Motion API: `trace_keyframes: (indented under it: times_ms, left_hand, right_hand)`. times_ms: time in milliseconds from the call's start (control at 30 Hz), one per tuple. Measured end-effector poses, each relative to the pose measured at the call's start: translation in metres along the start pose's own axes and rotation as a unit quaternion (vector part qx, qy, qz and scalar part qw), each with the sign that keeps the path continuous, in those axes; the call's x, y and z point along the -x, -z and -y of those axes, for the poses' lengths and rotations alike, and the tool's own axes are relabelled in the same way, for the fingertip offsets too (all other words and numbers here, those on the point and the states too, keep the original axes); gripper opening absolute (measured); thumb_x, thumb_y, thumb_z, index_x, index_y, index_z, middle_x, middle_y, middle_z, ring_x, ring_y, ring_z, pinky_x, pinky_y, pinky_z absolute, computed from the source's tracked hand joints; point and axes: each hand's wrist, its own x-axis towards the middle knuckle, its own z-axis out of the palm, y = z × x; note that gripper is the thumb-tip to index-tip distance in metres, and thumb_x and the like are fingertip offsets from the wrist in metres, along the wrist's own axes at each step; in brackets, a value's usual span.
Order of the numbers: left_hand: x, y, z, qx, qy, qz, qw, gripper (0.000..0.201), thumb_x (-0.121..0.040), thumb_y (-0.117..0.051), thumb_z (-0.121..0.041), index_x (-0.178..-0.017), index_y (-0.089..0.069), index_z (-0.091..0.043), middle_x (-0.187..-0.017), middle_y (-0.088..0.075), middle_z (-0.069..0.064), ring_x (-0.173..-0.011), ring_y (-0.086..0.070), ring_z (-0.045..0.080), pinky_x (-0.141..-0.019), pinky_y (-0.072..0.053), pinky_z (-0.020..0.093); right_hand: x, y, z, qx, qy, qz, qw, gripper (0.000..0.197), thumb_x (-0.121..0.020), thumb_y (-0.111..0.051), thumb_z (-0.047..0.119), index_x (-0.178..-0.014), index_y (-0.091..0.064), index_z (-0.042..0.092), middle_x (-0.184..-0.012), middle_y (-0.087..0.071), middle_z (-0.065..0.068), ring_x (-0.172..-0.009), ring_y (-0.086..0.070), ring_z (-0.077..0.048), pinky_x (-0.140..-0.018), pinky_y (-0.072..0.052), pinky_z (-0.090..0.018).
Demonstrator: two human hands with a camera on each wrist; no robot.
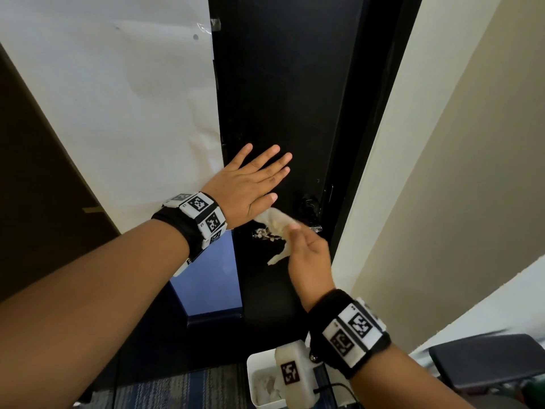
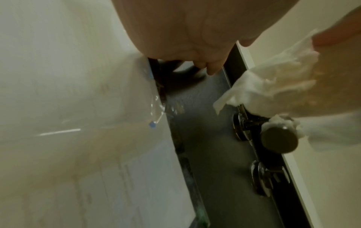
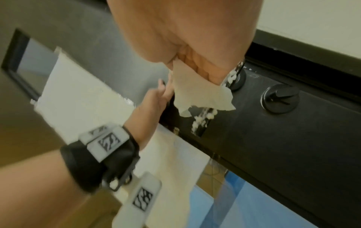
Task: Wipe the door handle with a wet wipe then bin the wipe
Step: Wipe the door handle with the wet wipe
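A black door carries a lever handle speckled with white foam. In the left wrist view the handle's round dark end points at the camera. My right hand grips a crumpled white wet wipe around the handle; the wipe hangs below my curled fingers, and the middle of the lever is hidden under it. My left hand lies flat on the door, fingers straight, up and left of the handle. A white bin with used wipes inside stands on the floor below.
A black thumb-turn lock sits beside the handle on the door. White paper covers the door's glass panel to the left. A pale wall meets the door frame on the right. A dark chair stands at lower right.
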Motion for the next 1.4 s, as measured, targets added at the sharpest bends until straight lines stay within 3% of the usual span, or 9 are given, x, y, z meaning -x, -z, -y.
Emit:
trace_keyframes:
  times_ms: [67, 233, 433, 500, 600, 767, 1067, 1200, 1400]
  left_hand:
    - [0.001, 0.002, 0.0, 0.018, 0.0, 0.0, 1.0, 0.057, -0.098, -0.011, -0.04, -0.15, -0.017, -0.018, -0.16, -0.002, -0.004, -0.147, 0.01, 0.014, -0.118, 0.008, 0.045]
    - [0.001, 0.004, -0.001, 0.055, 0.004, 0.003, 0.998, 0.057, -0.098, -0.011, -0.041, -0.15, -0.018, -0.018, -0.16, -0.002, -0.005, -0.146, 0.011, 0.011, -0.117, 0.013, 0.041]
    - [0.0, 0.004, -0.001, 0.058, 0.008, 0.004, 0.998, 0.058, -0.097, -0.011, -0.041, -0.15, -0.018, -0.018, -0.16, -0.001, -0.005, -0.146, 0.012, 0.011, -0.117, 0.012, 0.042]
    - [0.0, 0.004, -0.001, 0.05, 0.007, 0.007, 0.999, 0.059, -0.097, -0.01, -0.042, -0.15, -0.018, -0.018, -0.16, 0.0, -0.005, -0.146, 0.012, 0.012, -0.117, 0.012, 0.042]
    - [-0.001, 0.003, -0.001, 0.045, 0.007, 0.008, 0.999, 0.06, -0.096, -0.01, -0.042, -0.15, -0.018, -0.018, -0.16, 0.0, -0.005, -0.146, 0.012, 0.012, -0.117, 0.012, 0.043]
    - [0.0, 0.002, -0.001, 0.041, 0.005, 0.008, 0.999, 0.06, -0.096, -0.011, -0.042, -0.15, -0.018, -0.017, -0.16, -0.001, -0.004, -0.146, 0.012, 0.013, -0.117, 0.011, 0.043]
    - [0.0, 0.003, -0.001, 0.039, 0.004, 0.014, 0.999, 0.06, -0.096, -0.01, -0.041, -0.15, -0.017, -0.018, -0.16, 0.0, -0.003, -0.145, 0.013, 0.013, -0.116, 0.012, 0.043]
    - [0.0, 0.004, -0.001, 0.038, 0.003, 0.014, 0.999, 0.059, -0.096, -0.01, -0.04, -0.15, -0.017, -0.017, -0.161, -0.002, -0.003, -0.146, 0.012, 0.014, -0.116, 0.012, 0.043]
    - [0.002, 0.004, 0.002, 0.044, 0.0, 0.02, 0.999, 0.055, -0.098, -0.01, -0.037, -0.151, -0.015, -0.02, -0.16, -0.001, -0.005, -0.145, 0.014, 0.011, -0.116, 0.015, 0.041]
  right_hand:
    - [-0.001, 0.012, 0.012, -0.066, -0.025, -0.037, 0.997, 0.03, -0.102, -0.039, 0.02, -0.106, -0.069, 0.022, -0.1, -0.073, 0.005, -0.082, -0.069, -0.003, -0.076, -0.057, -0.022]
    - [-0.005, 0.039, 0.029, -0.105, -0.007, -0.111, 0.988, 0.032, -0.101, -0.04, 0.022, -0.099, -0.072, 0.026, -0.108, -0.073, 0.0, -0.107, -0.066, -0.017, -0.101, -0.049, -0.045]
    - [-0.017, 0.04, -0.005, -0.018, 0.031, -0.11, 0.993, 0.032, -0.102, -0.041, 0.028, -0.12, -0.066, 0.02, -0.116, -0.069, 0.005, -0.113, -0.061, -0.007, -0.107, -0.045, -0.035]
    - [-0.015, 0.032, -0.022, 0.0, 0.036, -0.083, 0.996, 0.035, -0.102, -0.042, 0.029, -0.13, -0.06, 0.018, -0.127, -0.064, 0.005, -0.118, -0.056, 0.001, -0.105, -0.041, -0.019]
    - [-0.008, 0.02, -0.043, 0.041, 0.05, -0.055, 0.996, 0.041, -0.101, -0.041, 0.03, -0.14, -0.049, 0.02, -0.123, -0.063, 0.006, -0.098, -0.056, 0.019, -0.085, -0.038, 0.001]
    - [-0.003, 0.007, -0.062, 0.069, 0.108, -0.045, 0.991, 0.04, -0.101, -0.038, 0.027, -0.14, -0.046, 0.022, -0.153, -0.035, 0.002, -0.128, -0.03, 0.022, -0.102, -0.023, 0.002]
    - [0.002, -0.013, -0.072, 0.067, 0.167, -0.031, 0.983, 0.039, -0.101, -0.04, 0.015, -0.139, -0.045, 0.022, -0.141, -0.025, 0.032, -0.139, -0.021, 0.012, -0.111, -0.021, -0.006]
    - [0.006, -0.023, -0.07, 0.066, 0.165, -0.017, 0.984, 0.04, -0.101, -0.04, 0.014, -0.141, -0.046, 0.014, -0.146, -0.025, 0.025, -0.144, -0.021, 0.001, -0.115, -0.02, -0.012]
    - [0.012, -0.042, -0.059, 0.121, 0.135, 0.008, 0.984, 0.043, -0.102, -0.036, 0.019, -0.145, -0.038, 0.016, -0.153, -0.019, 0.009, -0.146, -0.021, -0.009, -0.11, -0.015, -0.003]
